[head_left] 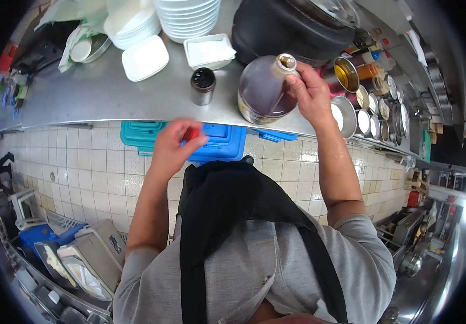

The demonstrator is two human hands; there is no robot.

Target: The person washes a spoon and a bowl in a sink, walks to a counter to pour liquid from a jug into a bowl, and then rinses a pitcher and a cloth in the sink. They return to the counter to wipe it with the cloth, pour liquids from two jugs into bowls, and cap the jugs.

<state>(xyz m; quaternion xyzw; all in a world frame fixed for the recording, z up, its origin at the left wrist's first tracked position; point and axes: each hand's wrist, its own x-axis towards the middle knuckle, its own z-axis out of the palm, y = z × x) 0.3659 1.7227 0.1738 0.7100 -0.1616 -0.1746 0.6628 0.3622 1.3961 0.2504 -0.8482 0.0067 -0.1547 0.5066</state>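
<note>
A large round jug (262, 89) of dark brown liquid stands on the steel counter with its mouth uncovered. My right hand (311, 94) is closed on it at the neck, where the handle is largely hidden by the fingers. Just off the counter's front edge, my left hand (176, 146) is closed around a small red cap (191, 134), which shows between thumb and fingers. Between the hands, on the counter, a small metal container (203, 89) with a dark open top stands upright, apart from the jug and touched by neither hand.
White dishes (145, 58) and stacked bowls (187, 19) stand behind on the steel counter (98, 100). A big black pot (292, 29) is behind the jug. Several metal ingredient tins (363, 121) line the right. Lidded blue bins (225, 143) sit below the counter's edge.
</note>
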